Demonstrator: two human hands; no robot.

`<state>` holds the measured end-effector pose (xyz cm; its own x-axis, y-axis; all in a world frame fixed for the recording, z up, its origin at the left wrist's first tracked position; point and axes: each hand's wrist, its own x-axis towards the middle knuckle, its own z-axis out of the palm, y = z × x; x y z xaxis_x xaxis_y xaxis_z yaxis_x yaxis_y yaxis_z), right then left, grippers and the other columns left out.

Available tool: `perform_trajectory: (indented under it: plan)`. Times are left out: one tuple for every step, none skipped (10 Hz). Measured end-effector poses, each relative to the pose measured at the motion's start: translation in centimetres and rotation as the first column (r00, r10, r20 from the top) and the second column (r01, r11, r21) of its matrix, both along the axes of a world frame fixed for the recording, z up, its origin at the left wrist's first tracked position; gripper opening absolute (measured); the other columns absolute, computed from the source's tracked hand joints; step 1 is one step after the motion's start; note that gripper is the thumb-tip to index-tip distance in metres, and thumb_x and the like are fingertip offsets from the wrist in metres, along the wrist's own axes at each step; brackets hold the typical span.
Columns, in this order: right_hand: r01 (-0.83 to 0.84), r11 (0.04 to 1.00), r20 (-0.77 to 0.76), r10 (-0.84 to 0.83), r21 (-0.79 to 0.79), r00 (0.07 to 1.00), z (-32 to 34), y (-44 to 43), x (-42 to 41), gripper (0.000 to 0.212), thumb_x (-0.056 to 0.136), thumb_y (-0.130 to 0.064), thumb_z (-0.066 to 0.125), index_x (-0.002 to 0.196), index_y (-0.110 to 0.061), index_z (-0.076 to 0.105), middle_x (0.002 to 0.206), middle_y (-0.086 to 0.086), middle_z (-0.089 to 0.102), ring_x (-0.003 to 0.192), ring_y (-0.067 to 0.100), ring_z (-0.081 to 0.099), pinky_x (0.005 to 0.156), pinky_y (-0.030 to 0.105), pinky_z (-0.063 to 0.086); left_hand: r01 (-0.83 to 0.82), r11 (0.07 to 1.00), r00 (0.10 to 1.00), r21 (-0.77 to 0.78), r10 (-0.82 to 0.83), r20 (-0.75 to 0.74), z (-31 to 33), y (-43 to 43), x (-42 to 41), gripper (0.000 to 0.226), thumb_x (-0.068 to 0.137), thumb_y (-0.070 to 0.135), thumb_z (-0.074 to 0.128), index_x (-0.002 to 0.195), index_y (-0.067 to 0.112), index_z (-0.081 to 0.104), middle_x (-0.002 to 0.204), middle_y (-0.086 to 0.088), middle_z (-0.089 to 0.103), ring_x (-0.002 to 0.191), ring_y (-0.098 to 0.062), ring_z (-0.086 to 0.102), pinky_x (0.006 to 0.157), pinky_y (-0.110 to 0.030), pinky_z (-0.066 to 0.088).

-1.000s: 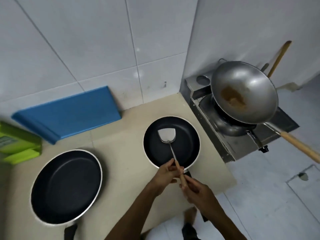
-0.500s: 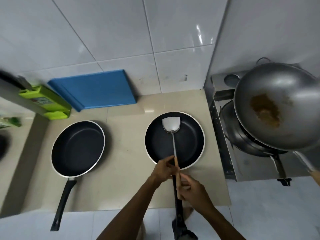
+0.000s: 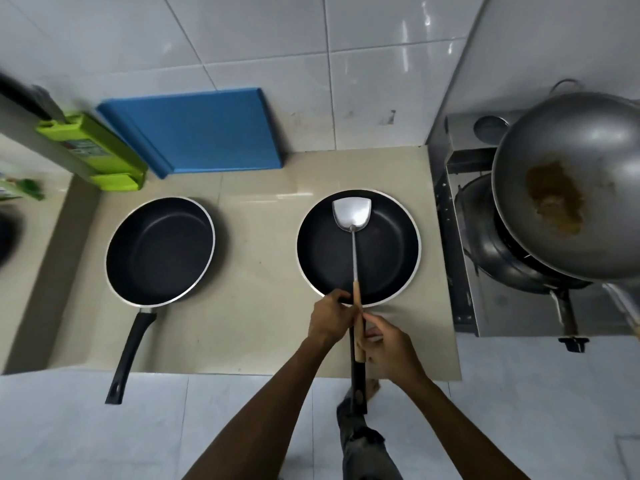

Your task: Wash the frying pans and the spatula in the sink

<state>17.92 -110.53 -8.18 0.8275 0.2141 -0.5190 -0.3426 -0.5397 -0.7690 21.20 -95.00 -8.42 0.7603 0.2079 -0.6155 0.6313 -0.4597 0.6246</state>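
My right hand [image 3: 391, 348] pinches the wooden end of the spatula [image 3: 352, 216] with my thumb and fingers. The spatula's shiny flat end lies in the right pan [image 3: 388, 258], at its far side. My left hand [image 3: 329, 318] is curled at the near edge of that pan, right against the spatula's stick. I cannot tell which of the two it holds.

The left pan [image 3: 159, 251] sits on the counter [image 3: 259, 327], well apart from my hands.

My pinch is small. I think the spatula could tip and slip out when I lift it, and bang down into the pan. The right pan's long handle [image 3: 357, 382] sticks out past the near edge of the counter. If I bump it, the pan could spin or fall. The wok [image 3: 571, 188] is near on the right, so a wide swing could hit it.
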Motion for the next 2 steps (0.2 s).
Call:
perform_trajectory:
  plan:
    - [-0.028,0.991,0.055,0.035,-0.129,0.998,0.8,0.4,-0.3,0.040,0.098,-0.034,0.063,0.138,-0.028,0.057,0.107,-0.018,0.066,0.094,-0.002,0.060,0.075,0.008,0.046,0.121,0.985,0.987,0.123,-0.133,0.090,0.7,0.7,-1.4,0.040,0.096,0.040,0.066,0.129,0.016,0.063,0.110,-0.005,0.076,0.101,-0.025,0.071,0.087,-0.033,0.056]
    - [-0.131,0.869,0.310,0.307,-0.478,0.900,1.3,1.3,-1.4,0.042,0.102,-0.042,0.053,0.140,-0.026,0.055,0.130,-0.003,0.063,0.117,0.014,0.057,0.097,0.027,0.049,0.271,0.876,0.897,0.399,-0.381,0.226,1.7,2.0,-3.9,0.055,0.099,0.052,0.056,0.143,0.020,0.056,0.135,-0.003,0.067,0.120,-0.025,0.064,0.096,-0.037,0.051]
